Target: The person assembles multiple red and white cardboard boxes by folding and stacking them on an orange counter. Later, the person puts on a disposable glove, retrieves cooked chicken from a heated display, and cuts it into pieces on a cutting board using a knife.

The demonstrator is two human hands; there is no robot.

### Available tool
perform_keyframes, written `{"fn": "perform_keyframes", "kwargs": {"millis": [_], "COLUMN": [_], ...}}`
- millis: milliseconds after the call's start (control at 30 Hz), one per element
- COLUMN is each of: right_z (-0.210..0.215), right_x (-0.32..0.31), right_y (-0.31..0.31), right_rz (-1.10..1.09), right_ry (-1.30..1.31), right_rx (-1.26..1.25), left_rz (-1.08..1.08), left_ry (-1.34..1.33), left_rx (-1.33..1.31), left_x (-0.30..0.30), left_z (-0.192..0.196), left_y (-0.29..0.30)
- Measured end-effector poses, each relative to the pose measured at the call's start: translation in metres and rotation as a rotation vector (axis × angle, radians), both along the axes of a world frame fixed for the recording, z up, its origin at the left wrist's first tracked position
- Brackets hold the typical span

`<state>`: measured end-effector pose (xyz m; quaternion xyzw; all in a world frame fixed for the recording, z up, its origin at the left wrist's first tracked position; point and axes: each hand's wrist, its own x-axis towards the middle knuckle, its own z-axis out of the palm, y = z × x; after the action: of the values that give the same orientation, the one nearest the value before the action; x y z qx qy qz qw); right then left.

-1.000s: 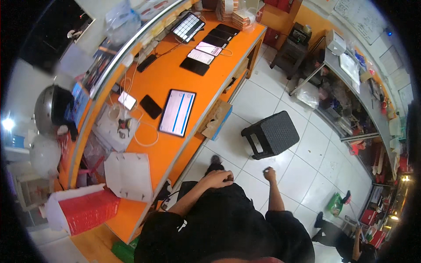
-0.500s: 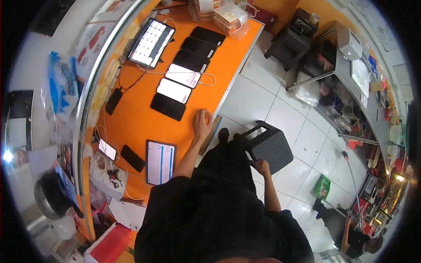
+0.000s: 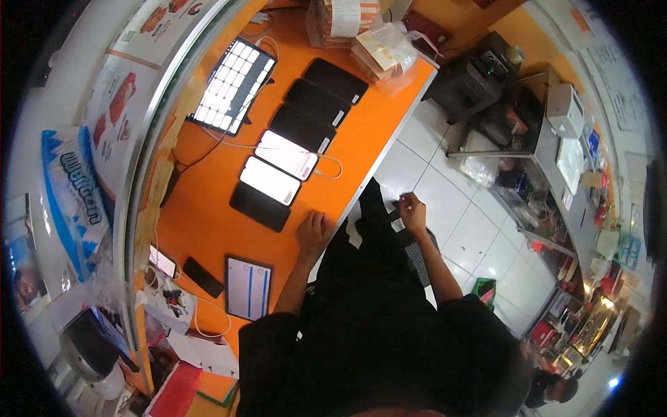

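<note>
My left hand rests on the orange counter by its metal edge, fingers curled in a loose fist. Off the counter, my right hand hangs above the floor with bent fingers beside a dark stool; whether anything is pinched in it I cannot make out. My body hides most of the stool. Closest to my left hand lies a black phone, the near end of a row of phones, two of them with a lit white screen. A tablet with a lit screen lies nearer me.
A larger tablet stands at the back left with cables. Another dark phone lies at the near left. Bagged boxes sit at the far end. Shelving lines the right; another person is at the lower right.
My view has shifted. My right hand has moved forward, away from me, from beside the stool seat. My left hand stays on the counter edge. More of the stool is now hidden by my body.
</note>
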<state>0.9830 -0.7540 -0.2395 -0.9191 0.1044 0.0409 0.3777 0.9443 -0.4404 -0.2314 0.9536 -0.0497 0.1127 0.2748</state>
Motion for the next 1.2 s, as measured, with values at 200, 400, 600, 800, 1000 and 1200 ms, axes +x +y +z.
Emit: {"fn": "perform_keyframes", "kwargs": {"millis": [200, 400, 600, 800, 1000, 1200], "right_z": [0.043, 0.001, -0.038, -0.026, 0.007, 0.053], "right_x": [0.146, 0.215, 0.199, 0.211, 0.319, 0.411], "right_y": [0.053, 0.07, 0.065, 0.038, 0.021, 0.04], "right_rz": [0.27, 0.495, 0.486, 0.383, 0.31, 0.128], "right_ry": [-0.435, -0.274, -0.202, -0.147, -0.513, -0.616], "right_rx": [0.041, 0.016, 0.068, 0.096, -0.068, -0.371], "left_rz": [0.103, 0.096, 0.007, 0.144, 0.131, 0.181], "left_ry": [0.106, 0.214, 0.281, 0.363, 0.374, 0.297], "left_rx": [0.076, 0.27, 0.437, 0.278, 0.089, -0.054], "left_x": [-0.002, -0.025, -0.035, -0.021, -0.027, -0.024], "left_z": [0.003, -0.025, -0.039, -0.04, -0.002, -0.062], "left_y": [-0.004, 0.01, 0.019, -0.005, 0.001, 0.014]}}
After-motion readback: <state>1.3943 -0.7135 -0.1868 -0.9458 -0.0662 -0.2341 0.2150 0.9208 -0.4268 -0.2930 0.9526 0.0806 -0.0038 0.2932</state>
